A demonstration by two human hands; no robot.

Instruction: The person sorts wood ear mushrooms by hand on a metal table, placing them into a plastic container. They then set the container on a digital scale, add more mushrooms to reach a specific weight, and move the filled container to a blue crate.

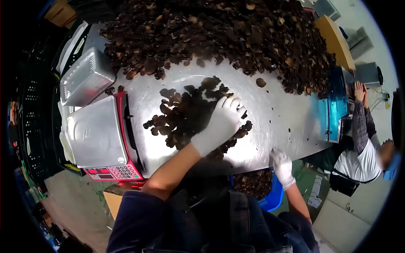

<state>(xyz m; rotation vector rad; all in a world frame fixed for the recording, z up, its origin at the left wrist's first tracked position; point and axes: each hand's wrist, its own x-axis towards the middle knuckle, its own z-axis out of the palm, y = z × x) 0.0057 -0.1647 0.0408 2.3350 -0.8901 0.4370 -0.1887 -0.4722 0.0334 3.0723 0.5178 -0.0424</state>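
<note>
A loose heap of dark brown, wavy pieces that look like mushrooms [181, 114] lies on the steel table [147, 160] in front of me. My left hand [221, 122], in a white glove, reaches over the right part of this heap. Its fingers are curled down, and a dark piece shows at the fingertips. My right hand [282, 168], also gloved, is at the near table edge with its fingers bent; what they hold, if anything, is too small to make out. Below it, a blue basket [275, 196] contains more dark pieces.
A large mound of the same pieces [219, 36] covers the table's far side. On the left stand a red scale [99, 130] and a clear plastic container [86, 78]. Another person [358, 160] sits at the right, beside a blue metal-like box [337, 105].
</note>
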